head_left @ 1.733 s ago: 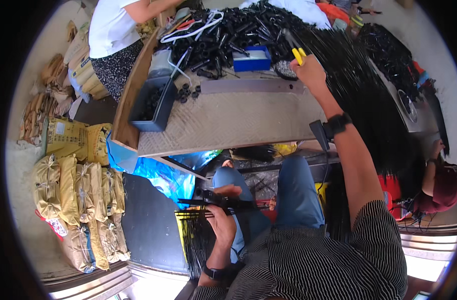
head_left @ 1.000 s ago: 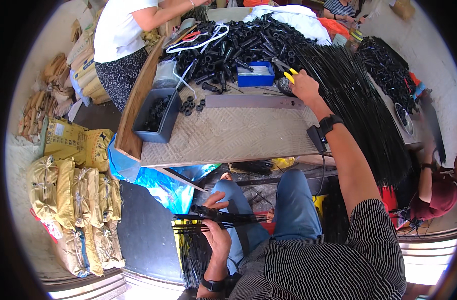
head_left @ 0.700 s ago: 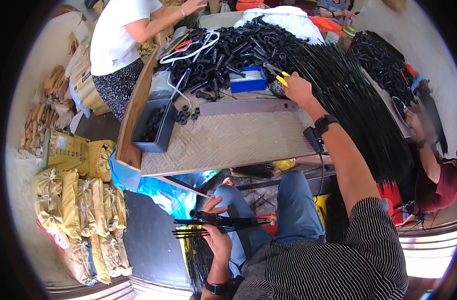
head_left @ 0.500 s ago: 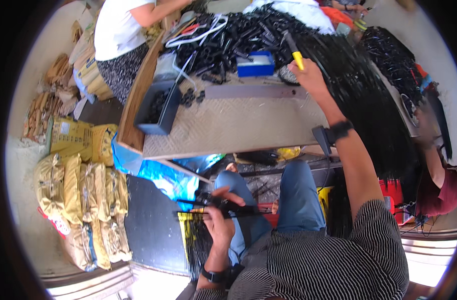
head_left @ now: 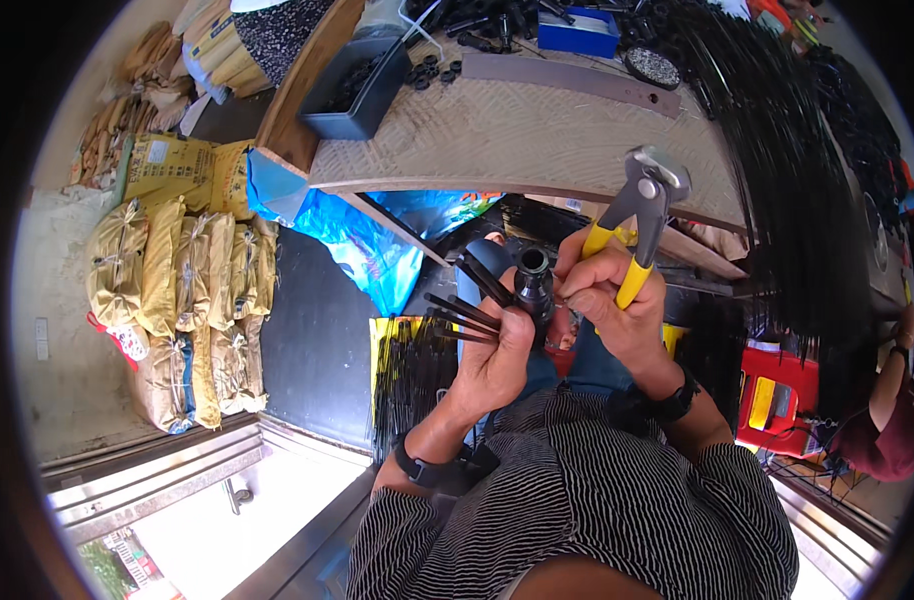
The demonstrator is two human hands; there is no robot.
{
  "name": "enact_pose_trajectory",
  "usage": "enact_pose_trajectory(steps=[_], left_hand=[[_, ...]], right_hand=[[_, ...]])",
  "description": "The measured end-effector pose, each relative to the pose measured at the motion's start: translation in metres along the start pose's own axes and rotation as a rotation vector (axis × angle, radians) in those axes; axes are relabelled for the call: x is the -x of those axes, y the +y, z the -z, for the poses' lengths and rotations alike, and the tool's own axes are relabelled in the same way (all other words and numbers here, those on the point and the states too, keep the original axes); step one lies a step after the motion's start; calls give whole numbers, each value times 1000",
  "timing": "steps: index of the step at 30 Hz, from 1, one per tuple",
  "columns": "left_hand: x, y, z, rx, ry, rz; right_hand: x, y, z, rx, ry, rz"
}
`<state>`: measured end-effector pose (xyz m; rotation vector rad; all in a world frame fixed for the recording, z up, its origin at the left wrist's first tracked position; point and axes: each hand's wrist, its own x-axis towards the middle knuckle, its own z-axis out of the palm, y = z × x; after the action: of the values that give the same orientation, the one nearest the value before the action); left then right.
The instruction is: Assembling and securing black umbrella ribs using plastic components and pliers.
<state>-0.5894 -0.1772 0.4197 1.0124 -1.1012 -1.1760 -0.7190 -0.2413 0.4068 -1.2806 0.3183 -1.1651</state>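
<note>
Tabletop (head_left: 477, 140) ahead, the right hand (head_left: 620, 302) holds pincers (head_left: 645, 198) head up.

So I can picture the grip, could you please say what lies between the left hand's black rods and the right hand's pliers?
In the head view, a black tube, the left thumb and the right fingertips lie between the rods and the pliers.

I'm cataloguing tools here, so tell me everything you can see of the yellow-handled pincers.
The pincers have a grey, metal-looking head with rounded jaws, a round pivot and two yellow-covered handles. The handles stand apart, and the head points up in the picture, seen against the table. The right hand holds them by the handles. Whether the jaws gape is unclear.
</note>
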Motion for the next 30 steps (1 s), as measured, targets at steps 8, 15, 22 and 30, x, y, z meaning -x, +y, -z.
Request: enact_pose_trajectory(steps=[8, 15, 22, 30], left_hand=[[4, -13, 1, 82, -85, -139], [0, -23, -3, -135, 12, -122], [3, -27, -5, -77, -39, -95], [5, -22, -4, -21, -37, -145]], right_hand=[[-1, -15, 11, 859, 39, 422], [-1, -19, 15, 821, -28, 267], [17, -7, -5, 70, 173, 20], [16, 5, -2, 260, 146, 169]])
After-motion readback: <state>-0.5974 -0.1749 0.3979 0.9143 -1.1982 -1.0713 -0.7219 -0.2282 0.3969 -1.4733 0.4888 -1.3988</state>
